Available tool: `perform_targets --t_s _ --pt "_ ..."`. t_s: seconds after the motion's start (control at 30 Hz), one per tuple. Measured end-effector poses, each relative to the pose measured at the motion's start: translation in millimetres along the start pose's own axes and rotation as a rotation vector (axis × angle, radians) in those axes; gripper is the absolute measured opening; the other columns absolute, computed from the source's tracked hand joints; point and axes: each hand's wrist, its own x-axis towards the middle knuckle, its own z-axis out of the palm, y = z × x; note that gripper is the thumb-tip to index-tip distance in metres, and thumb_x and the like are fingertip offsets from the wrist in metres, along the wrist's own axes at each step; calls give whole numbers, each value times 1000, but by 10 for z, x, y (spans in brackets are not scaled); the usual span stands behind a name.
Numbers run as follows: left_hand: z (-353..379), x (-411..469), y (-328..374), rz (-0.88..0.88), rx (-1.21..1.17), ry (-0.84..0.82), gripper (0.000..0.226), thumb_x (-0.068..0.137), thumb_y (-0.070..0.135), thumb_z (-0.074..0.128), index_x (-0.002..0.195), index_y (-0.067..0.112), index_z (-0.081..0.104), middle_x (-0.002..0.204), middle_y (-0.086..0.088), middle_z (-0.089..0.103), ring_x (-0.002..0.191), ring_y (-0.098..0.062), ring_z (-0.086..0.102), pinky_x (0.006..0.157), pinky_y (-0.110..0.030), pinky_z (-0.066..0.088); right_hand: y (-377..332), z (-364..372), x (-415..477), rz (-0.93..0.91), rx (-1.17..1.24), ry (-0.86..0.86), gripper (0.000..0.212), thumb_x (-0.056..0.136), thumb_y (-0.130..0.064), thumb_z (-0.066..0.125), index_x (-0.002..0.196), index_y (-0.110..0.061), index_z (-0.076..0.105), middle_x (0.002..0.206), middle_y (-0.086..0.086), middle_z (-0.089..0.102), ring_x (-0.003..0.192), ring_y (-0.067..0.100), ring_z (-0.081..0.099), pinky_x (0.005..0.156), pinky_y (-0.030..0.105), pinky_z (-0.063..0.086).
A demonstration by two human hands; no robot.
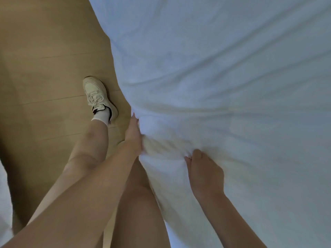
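Bare forearms stretch up from the bottom edge. Left of them, a white sneaker [97, 95] stands on the wooden floor [44, 68]. The left hand [133, 135] clutches a bunched fold at the edge of the white sheet [215, 68], which spreads rightward. The right hand [206, 172] pinches the fabric nearby.

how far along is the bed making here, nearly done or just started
Done: the white fabric bed cover already lies spread over the bed. In hand: the left hand and right hand both grip a bunched fold at its near edge, beside the tan wooden floor. Left: the bunch and the long creases fanning out from it are not yet smoothed, so it looks midway at best.
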Motion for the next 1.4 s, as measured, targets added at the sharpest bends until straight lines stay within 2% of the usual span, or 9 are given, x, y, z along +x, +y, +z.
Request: perform_targets --t_s 0.1,0.23,0.4,0.5,0.77,0.97,1.2,1.3,1.4 --pt "-234 167 -20 49 179 258 42 91 56 45 108 20 57 85 5 60 82 -18 58 83 -33 48 74 61 -98 -83 1 -104 30 102 -39 25 109 -18 45 102 -1 65 93 20 66 66 28 43" --pt "-361 131 -18 28 20 296 39 82 56 57 94 20 61 81 8 57 70 -13 55 68 -27 44 63 156 -264 -291 59 -164 29 102 -33 25 111 -18 48 101 1 65 93 26 64 63 29 33" --pt "-835 294 -103 147 190 520 39 96 24 44 129 5 51 74 6 44 90 -16 46 60 -18 39 -73 382 -233 -300 79 -175 26 102 -31 26 109 -18 47 103 1 65 95 24 63 66 28 38" --pt "-873 274 -215 131 278 556 45 99 31 36 132 2 47 109 -8 60 108 -25 54 77 -27 44 -81 468 -206 -180 121 -88 26 102 -31 29 110 -16 49 105 2 62 97 24 62 69 31 44" --pt "-391 -123 -926 -155 259 -177 50 93 58 40 111 15 59 118 -4 62 107 -23 59 101 -41 44 -92 805 -859 -10 107 171 42 52 -20 89 79 0 64 77 16 61 68 35 61 56 36 50" --pt "-228 -285 -1267 192 242 182 31 96 30 46 99 7 66 89 -5 63 92 -27 58 75 -28 40 58 1077 -970 -12 110 185 15 70 -1 77 72 1 62 76 19 63 70 37 62 60 39 50" --pt "-813 -106 -1391 74 215 257 35 97 31 46 110 2 60 95 -11 63 88 -23 59 81 -35 54 -269 1196 -1318 -222 281 185 12 82 -3 67 75 0 58 75 15 57 71 33 58 56 32 42" --pt "-797 -129 -1449 15 165 94 26 94 36 50 89 13 60 92 -6 62 83 -21 60 83 -38 54 -219 1351 -1366 -141 314 136 17 97 -16 45 93 -2 54 95 12 53 92 30 49 72 32 32" --pt "-636 -210 -1620 -127 98 -245 62 88 65 42 121 16 58 118 -4 64 107 -22 60 100 -42 45 -86 1391 -1413 5 413 247 9 89 -8 57 87 0 56 90 16 55 87 35 51 76 39 38"
